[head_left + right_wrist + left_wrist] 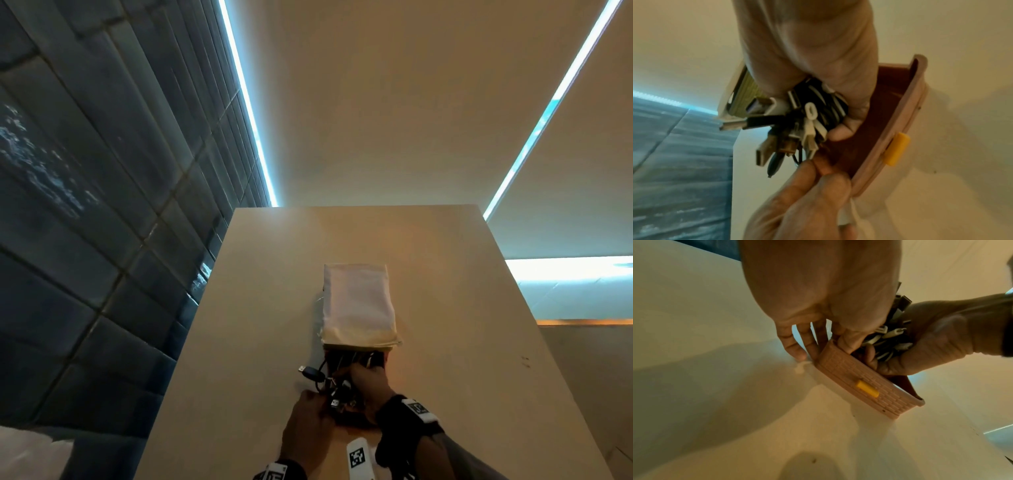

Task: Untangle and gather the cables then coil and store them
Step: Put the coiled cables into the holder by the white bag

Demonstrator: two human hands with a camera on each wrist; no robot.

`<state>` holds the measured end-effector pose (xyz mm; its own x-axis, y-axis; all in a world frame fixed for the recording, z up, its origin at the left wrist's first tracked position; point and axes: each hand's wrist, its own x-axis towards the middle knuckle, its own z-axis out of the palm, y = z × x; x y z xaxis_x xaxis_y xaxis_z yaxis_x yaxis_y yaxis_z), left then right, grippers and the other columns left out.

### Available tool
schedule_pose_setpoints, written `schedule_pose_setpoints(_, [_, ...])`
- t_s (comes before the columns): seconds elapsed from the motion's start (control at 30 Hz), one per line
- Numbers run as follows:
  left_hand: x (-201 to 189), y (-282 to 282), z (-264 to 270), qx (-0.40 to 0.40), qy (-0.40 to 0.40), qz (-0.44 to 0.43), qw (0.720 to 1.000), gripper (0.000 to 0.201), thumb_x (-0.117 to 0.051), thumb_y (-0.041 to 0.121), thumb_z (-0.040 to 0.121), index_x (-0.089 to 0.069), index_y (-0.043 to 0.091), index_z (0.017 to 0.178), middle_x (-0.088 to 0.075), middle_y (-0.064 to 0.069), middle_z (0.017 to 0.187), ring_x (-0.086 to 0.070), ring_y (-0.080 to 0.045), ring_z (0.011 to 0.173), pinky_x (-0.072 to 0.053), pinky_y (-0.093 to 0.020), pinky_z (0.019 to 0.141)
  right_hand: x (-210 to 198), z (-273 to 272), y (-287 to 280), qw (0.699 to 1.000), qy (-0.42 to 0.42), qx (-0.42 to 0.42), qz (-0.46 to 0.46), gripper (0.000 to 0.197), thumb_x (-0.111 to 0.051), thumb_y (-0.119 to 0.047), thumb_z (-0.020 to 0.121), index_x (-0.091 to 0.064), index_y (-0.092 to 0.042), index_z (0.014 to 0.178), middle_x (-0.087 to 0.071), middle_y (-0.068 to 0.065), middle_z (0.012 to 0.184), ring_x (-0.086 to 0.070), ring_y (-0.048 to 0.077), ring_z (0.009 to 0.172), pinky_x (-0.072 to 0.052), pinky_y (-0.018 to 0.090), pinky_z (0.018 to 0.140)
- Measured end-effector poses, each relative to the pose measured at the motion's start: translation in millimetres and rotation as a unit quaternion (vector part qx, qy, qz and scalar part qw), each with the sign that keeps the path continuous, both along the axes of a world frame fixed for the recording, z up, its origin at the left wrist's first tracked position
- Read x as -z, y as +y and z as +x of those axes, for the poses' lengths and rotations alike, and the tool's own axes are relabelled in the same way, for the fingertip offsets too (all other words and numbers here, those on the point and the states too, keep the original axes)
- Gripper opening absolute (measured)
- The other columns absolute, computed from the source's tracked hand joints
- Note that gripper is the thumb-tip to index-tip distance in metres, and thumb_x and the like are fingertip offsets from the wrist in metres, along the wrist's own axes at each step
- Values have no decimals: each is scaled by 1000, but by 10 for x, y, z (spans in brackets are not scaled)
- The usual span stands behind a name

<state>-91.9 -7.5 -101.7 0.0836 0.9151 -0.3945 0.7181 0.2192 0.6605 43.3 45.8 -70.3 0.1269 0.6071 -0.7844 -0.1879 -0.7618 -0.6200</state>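
Dark tiled wall (102, 205) borders the left side of a pale beige tabletop (260, 308). At its near edge, the right hand (807, 65) curls its fingers around a bundle of black and white cables (797, 116) with USB plugs, held over a pink plastic box (865, 379) with a yellow latch (867, 388). The left hand (822, 293) pinches the box's left end, fingers spread. A white cloth-covered block (358, 301) lies just beyond.
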Motion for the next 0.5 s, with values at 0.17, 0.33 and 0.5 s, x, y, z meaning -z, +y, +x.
schedule_pose_setpoints(0.17, [21,-29,-1,-48,-66,10,997,33,-51,49,86,-60,38,116,-59,3,106,-58,-12,99,-46,-29,83,40,63,28,988,-77,-124,55,21,-73,-14,74,-70,-8,94,-73,10,92,-69,26,87,-58,44,84])
schedule_pose_setpoints(0.33, [0,-54,84,-108,-92,94,985,34,-58,49,85,-55,28,112,-59,7,104,-60,-14,95,-50,-26,77,-44,72,-21,951,-190,-224,93,38,-67,-44,80,-60,-13,102,-64,5,98,-63,21,93,-54,34,87])
schedule_pose_setpoints(0.5, [167,-156,45,-60,-2,125,990,54,-49,50,78,-65,9,109,-62,-6,96,-65,-23,81,-51,-28,61,-99,309,-173,902,-255,-321,136,71,-51,-67,80,-41,-17,131,-57,5,124,-59,23,108,-48,30,89])
